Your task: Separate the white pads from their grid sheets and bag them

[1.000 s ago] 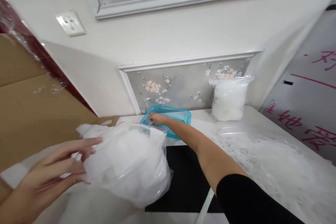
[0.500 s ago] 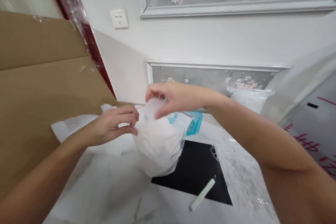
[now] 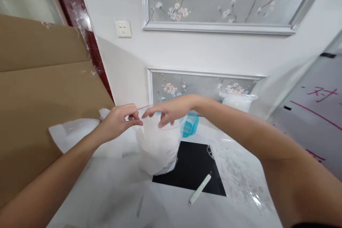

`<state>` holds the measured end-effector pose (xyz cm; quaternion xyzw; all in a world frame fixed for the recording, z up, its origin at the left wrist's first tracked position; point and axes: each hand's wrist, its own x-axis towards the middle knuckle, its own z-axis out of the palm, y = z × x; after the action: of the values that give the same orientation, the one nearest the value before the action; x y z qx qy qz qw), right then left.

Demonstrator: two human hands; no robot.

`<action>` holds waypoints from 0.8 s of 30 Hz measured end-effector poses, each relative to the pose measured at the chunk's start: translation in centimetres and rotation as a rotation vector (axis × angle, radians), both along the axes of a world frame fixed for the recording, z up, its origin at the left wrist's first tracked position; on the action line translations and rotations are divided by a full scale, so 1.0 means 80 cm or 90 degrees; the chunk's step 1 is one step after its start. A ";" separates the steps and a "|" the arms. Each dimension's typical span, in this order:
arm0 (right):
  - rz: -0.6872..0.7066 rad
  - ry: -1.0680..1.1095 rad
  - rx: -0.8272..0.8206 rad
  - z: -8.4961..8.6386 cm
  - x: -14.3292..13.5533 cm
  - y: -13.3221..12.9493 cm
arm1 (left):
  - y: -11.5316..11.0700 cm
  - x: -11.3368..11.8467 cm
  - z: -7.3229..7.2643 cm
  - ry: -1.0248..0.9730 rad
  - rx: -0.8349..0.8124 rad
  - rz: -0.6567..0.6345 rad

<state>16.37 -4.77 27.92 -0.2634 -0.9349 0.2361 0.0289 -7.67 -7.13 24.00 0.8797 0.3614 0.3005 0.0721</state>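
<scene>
A clear plastic zip bag (image 3: 159, 146) with a red line along its top edge stands upright on the table, filled with something white. With thumb and forefinger together, my left hand (image 3: 125, 119) pinches the bag's left upper edge. Over the bag's mouth is my right hand (image 3: 169, 110), its fingers apart and slightly blurred, holding nothing that I can see. Partly under the bag lies a black sheet (image 3: 192, 165). A pale green pen-like tool (image 3: 200, 188) rests across the sheet's front edge.
Behind the bag sits a blue plastic basket (image 3: 191, 124). Another filled clear bag (image 3: 236, 101) stands by the wall. Cardboard (image 3: 50, 114) rises at the left, with white foam wrap (image 3: 74, 133) beside it. A whiteboard (image 3: 315, 103) leans at the right. A small metal piece (image 3: 210, 152) lies on the sheet.
My right hand has let go of the white material at the bag's mouth, and its fingers have spread. My left hand has closed on the bag's edge. The head view has shifted a little.
</scene>
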 end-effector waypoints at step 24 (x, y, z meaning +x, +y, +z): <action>-0.375 0.043 0.422 -0.028 0.069 -0.054 | 0.004 -0.016 0.010 0.095 -0.105 0.085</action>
<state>21.87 -9.10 25.66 -0.4869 -0.8439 -0.0859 0.2085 -8.96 -6.78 24.80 0.8648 0.4467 0.2076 0.0970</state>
